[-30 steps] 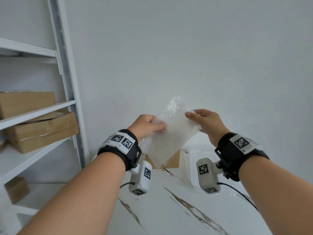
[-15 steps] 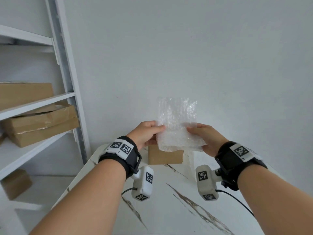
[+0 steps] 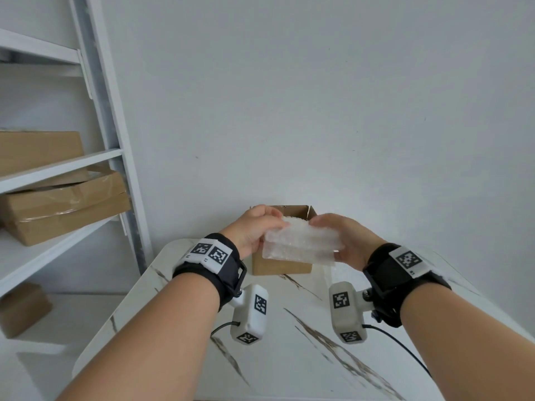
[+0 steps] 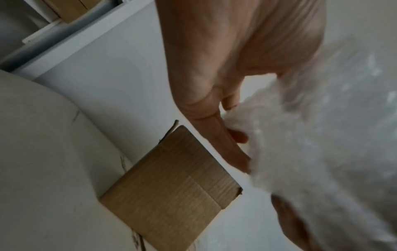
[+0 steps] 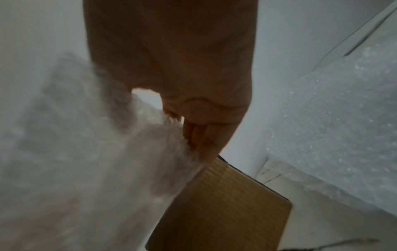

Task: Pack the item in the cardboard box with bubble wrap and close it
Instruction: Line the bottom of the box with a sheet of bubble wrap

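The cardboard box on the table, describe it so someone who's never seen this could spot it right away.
Start at the white marble-look table against the wall. At its far edge, behind both hands and the bubble wrap they hold, stands one small brown cardboard box. Unlike the larger boxes on the shelf at left, its top flaps are open.

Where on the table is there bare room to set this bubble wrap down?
Bare marble table lies in front of the cardboard box, under both wrists. Crowded: the far edge, with the box and more bubble wrap lying to its right.
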`<state>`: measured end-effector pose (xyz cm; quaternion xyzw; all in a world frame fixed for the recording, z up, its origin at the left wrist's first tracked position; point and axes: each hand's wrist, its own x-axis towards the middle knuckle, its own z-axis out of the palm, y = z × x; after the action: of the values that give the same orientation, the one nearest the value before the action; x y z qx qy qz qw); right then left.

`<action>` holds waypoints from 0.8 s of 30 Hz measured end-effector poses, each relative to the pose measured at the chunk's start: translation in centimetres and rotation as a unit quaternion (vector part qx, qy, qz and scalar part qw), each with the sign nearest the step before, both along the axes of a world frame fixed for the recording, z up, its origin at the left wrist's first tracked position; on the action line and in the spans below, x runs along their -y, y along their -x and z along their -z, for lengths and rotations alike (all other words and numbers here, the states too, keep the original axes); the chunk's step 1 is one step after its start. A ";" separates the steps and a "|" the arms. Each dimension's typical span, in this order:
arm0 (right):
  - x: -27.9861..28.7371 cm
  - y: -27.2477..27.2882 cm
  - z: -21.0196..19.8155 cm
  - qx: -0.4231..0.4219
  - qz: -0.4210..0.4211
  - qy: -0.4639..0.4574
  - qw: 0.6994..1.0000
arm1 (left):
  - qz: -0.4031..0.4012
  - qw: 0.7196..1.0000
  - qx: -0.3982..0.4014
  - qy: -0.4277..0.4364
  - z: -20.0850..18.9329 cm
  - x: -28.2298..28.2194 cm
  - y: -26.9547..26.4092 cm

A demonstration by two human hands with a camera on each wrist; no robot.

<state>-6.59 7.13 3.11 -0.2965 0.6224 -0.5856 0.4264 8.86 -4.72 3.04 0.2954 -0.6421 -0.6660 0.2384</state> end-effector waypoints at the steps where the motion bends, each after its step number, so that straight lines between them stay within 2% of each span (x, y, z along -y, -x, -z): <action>1: 0.1 0.0 0.3 -0.031 -0.006 0.015 0.999 | -0.014 1.000 0.001 0.003 0.3 0.3 0.2; 5: -0.1 0.1 0.7 -0.023 0.023 0.090 0.995 | -0.036 0.999 0.020 -0.013 0.6 0.3 0.4; 8: -0.4 0.0 0.4 -0.002 0.003 0.108 0.994 | -0.042 0.999 0.025 -0.019 0.7 0.3 0.5; 13: -0.2 -0.2 0.3 0.038 -0.026 0.131 0.990 | -0.074 0.996 -0.039 -0.026 0.8 0.0 1.6; 17: 0.1 -0.3 0.2 0.063 -0.037 0.155 0.985 | -0.063 0.987 -0.127 -0.076 0.4 -0.8 2.0; 20: 0.3 -0.6 0.2 0.054 -0.065 0.150 0.985 | -0.073 0.977 -0.185 -0.082 0.2 -1.2 2.4; 22: 0.2 -0.7 0.4 0.040 -0.084 0.106 0.990 | -0.125 0.976 -0.180 -0.012 0.0 -1.1 2.7; 24: 0.1 -0.3 0.7 0.029 -0.102 0.065 0.992 | -0.189 0.965 -0.099 0.151 -0.3 -0.8 2.7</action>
<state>-6.26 7.08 2.42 -0.3680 0.5370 -0.5866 0.4817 6.12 -3.94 3.30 0.3047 -0.6409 -0.5302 0.4640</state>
